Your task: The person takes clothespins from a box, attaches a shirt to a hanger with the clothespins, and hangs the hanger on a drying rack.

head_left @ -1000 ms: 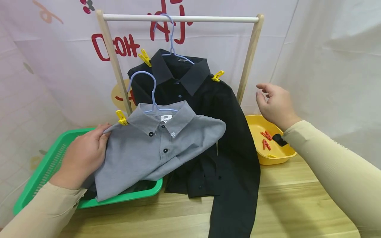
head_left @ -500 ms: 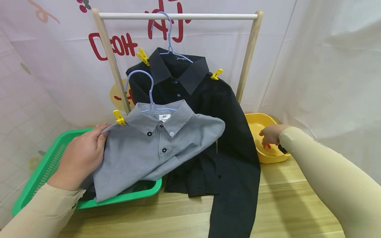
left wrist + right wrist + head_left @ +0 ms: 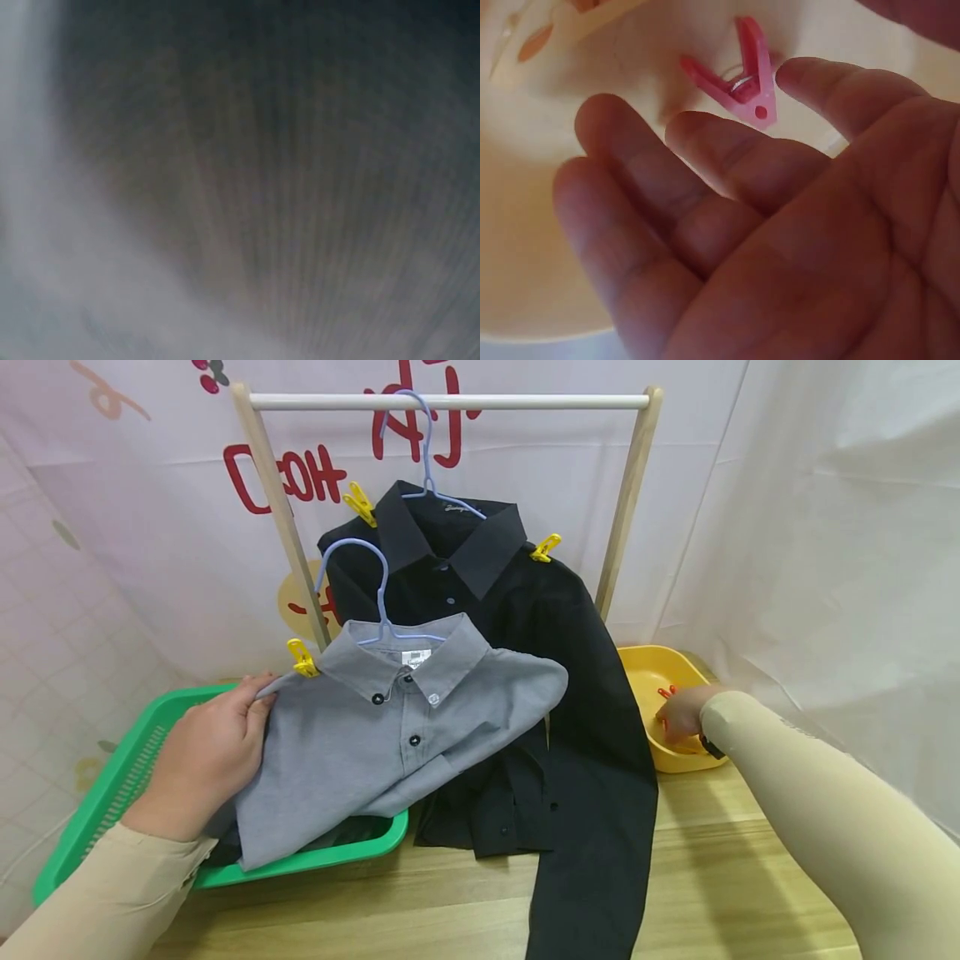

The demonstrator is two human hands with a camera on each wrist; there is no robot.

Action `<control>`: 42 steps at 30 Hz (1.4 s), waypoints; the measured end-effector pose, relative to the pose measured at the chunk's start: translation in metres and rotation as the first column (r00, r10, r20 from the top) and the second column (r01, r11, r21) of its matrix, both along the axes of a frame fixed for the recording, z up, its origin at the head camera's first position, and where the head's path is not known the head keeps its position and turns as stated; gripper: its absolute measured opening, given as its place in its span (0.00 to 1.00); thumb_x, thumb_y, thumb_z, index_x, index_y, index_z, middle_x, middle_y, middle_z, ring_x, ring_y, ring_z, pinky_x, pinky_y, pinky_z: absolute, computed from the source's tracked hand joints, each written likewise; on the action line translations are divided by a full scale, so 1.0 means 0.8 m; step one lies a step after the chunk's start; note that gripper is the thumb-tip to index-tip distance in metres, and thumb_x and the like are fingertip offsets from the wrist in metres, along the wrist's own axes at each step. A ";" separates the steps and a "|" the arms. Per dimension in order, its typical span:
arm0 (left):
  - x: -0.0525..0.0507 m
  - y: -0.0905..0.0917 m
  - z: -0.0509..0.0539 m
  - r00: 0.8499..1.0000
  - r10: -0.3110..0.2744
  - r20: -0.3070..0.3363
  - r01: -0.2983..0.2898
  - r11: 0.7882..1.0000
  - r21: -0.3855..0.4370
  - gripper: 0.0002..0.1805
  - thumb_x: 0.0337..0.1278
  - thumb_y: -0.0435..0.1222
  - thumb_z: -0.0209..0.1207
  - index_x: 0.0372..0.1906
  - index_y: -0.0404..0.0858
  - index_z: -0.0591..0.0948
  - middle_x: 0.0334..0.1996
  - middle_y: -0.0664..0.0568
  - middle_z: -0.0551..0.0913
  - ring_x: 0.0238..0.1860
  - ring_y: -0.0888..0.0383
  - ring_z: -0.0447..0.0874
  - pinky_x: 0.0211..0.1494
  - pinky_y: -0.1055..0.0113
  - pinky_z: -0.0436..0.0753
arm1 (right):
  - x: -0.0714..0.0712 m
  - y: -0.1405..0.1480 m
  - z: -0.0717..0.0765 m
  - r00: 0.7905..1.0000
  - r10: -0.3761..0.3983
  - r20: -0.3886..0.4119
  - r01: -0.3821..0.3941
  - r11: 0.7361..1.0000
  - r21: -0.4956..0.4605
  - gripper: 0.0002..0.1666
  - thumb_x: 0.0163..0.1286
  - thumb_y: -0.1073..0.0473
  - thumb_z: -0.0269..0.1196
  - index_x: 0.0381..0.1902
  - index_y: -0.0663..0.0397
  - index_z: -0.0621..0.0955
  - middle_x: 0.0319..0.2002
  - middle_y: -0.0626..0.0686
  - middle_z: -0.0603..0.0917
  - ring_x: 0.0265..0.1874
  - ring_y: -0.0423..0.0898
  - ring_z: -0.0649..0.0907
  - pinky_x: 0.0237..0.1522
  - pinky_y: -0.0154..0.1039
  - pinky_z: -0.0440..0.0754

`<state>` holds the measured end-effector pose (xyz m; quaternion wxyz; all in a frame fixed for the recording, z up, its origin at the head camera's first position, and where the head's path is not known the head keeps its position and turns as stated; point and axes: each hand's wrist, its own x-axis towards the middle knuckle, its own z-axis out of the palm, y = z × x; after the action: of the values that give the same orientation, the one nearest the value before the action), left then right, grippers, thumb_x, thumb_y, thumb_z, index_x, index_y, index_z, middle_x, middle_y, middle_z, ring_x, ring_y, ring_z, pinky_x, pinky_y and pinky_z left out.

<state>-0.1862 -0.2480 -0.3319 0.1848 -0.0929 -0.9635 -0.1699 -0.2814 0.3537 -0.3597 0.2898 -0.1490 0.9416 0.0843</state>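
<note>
My left hand (image 3: 210, 752) grips the left shoulder of a grey shirt (image 3: 337, 735) on a lilac hanger (image 3: 382, 597). A yellow clothespin (image 3: 302, 658) clips that shoulder near the collar. The right side of the shirt slopes down without a clip. The left wrist view is blurred, with grey cloth along its edge. My right hand (image 3: 684, 712) is inside the yellow basin (image 3: 656, 664). In the right wrist view its fingers (image 3: 630, 150) are relaxed and spread near a red clothespin (image 3: 742, 82), which no finger visibly pinches. A yellow clothespin (image 3: 536, 41) lies farther left there.
A black shirt (image 3: 592, 693) hangs from a rack (image 3: 450, 402) behind the grey one, with yellow clothespins (image 3: 545, 548) on both shoulders. A green basket (image 3: 90, 810) with dark cloth stands at the left, partly under the grey shirt. Everything stands on a wooden table (image 3: 420, 910).
My right hand has come down from above the yellow basin into it, among the clothespins. The left hand keeps its grip on the grey shirt, nearly still.
</note>
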 end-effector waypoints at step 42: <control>0.002 0.001 0.002 1.000 -0.007 -0.010 0.007 1.000 0.010 0.25 0.86 0.42 0.44 0.71 0.32 0.76 0.68 0.29 0.77 0.67 0.26 0.76 0.60 0.27 0.76 | 0.023 -0.014 0.075 0.836 -0.333 -0.436 0.140 0.898 -0.417 0.22 0.69 0.69 0.50 0.53 0.64 0.86 0.54 0.70 0.87 0.49 0.67 0.84 0.57 0.64 0.82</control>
<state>-0.1845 -0.2470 -0.3304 0.1892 -0.0960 -0.9615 -0.1749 -0.2629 0.3426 -0.2993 0.0129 -0.0542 0.9939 -0.0952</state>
